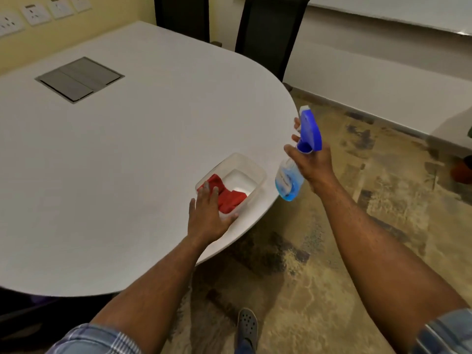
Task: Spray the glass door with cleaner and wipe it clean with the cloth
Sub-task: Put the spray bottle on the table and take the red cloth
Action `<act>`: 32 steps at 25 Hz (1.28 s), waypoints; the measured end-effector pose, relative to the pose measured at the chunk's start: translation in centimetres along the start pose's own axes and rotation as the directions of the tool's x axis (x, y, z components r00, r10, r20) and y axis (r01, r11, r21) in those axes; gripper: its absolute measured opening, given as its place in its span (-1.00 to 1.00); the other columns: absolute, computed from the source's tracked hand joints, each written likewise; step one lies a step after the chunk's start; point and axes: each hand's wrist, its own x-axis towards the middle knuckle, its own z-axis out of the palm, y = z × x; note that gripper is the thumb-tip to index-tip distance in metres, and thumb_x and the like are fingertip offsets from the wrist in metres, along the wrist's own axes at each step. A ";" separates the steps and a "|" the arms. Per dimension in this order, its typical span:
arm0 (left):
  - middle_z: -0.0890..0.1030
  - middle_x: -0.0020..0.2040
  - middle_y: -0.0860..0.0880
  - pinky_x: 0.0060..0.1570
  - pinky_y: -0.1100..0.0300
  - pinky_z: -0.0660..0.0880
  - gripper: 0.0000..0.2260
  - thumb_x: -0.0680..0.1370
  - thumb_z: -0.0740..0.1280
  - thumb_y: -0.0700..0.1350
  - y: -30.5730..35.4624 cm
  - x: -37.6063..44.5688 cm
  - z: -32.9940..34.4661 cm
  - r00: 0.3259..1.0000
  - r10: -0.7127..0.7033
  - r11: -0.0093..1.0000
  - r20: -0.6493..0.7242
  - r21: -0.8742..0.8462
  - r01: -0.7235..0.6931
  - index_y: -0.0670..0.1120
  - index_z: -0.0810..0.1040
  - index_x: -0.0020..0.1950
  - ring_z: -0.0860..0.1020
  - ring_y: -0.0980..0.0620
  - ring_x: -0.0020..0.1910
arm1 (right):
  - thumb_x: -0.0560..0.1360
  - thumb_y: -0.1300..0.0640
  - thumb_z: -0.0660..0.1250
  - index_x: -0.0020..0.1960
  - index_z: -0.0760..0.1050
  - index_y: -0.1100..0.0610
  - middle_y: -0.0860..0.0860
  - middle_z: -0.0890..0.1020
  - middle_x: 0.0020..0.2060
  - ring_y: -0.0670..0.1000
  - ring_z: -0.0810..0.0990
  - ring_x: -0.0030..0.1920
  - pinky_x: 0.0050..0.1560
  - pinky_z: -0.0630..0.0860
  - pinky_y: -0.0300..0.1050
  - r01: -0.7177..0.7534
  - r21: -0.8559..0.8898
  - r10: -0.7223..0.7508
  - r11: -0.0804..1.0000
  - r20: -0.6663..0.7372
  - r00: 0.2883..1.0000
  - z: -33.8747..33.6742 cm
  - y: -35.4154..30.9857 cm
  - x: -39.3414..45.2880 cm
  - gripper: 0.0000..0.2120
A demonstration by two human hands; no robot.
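Left hand (208, 213) reaches forward into a clear tub (255, 172) near the tabletop (127, 162) edge, fingers loosely spread, lying on the red cloth (229, 196) | cloth under the fingertips, bunched in the tub's near-left corner | right hand (313, 163) raised off the edge, fingers curled round the blue spray bottle (291, 182) neck, nozzle pointing away | glass door out of view

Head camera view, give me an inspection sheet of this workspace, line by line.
Surface: white table, rounded edge, grey hatch set in it.
Job's things: red cloth in clear plastic tub; blue spray bottle in the air off the table edge; glass door not in view.
Clutter: nothing seen.
Grips: left hand resting on cloth and tub rim; right hand closed on bottle neck.
Cables: nothing seen.
Surroundings: dark chairs, wall sockets, patterned carpet.
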 end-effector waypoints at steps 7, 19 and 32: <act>-0.15 0.63 -0.08 0.56 -0.05 0.00 -0.11 0.49 0.16 0.43 -1.3 2.5 2.7 0.985 -0.151 0.988 0.083 -0.015 0.152 -0.06 -0.06 0.63 -0.14 -0.06 0.61 | 0.47 0.12 0.47 0.47 0.32 0.06 -0.06 0.50 0.20 0.02 0.54 0.22 0.20 0.53 -0.15 -0.009 0.054 0.008 0.999 0.033 0.999 3.2 4.0 9.4 -0.38; -0.19 0.63 0.02 0.54 0.01 -0.03 -0.04 0.43 0.15 0.49 -2.3 3.1 3.4 0.979 -0.181 0.979 0.098 -0.081 0.189 0.00 -0.12 0.63 -0.13 0.02 0.60 | 0.46 0.12 0.48 0.40 0.35 0.15 0.13 0.53 0.26 0.09 0.52 0.25 -0.05 0.49 -0.34 -0.121 0.056 0.106 0.991 0.215 0.971 8.7 8.5 14.7 -0.43; -0.04 0.63 -0.02 0.55 -0.01 -0.02 -0.14 0.46 -0.01 0.46 -1.8 2.9 2.9 0.982 -0.176 0.982 0.070 -0.061 0.181 -0.02 -0.01 0.62 -0.04 -0.03 0.61 | 0.48 -0.15 0.39 0.24 0.38 0.15 0.11 0.53 0.04 0.01 0.51 0.01 0.00 0.60 0.04 0.009 -0.205 -0.052 0.979 -0.205 0.977 9.3 12.3 3.0 -0.50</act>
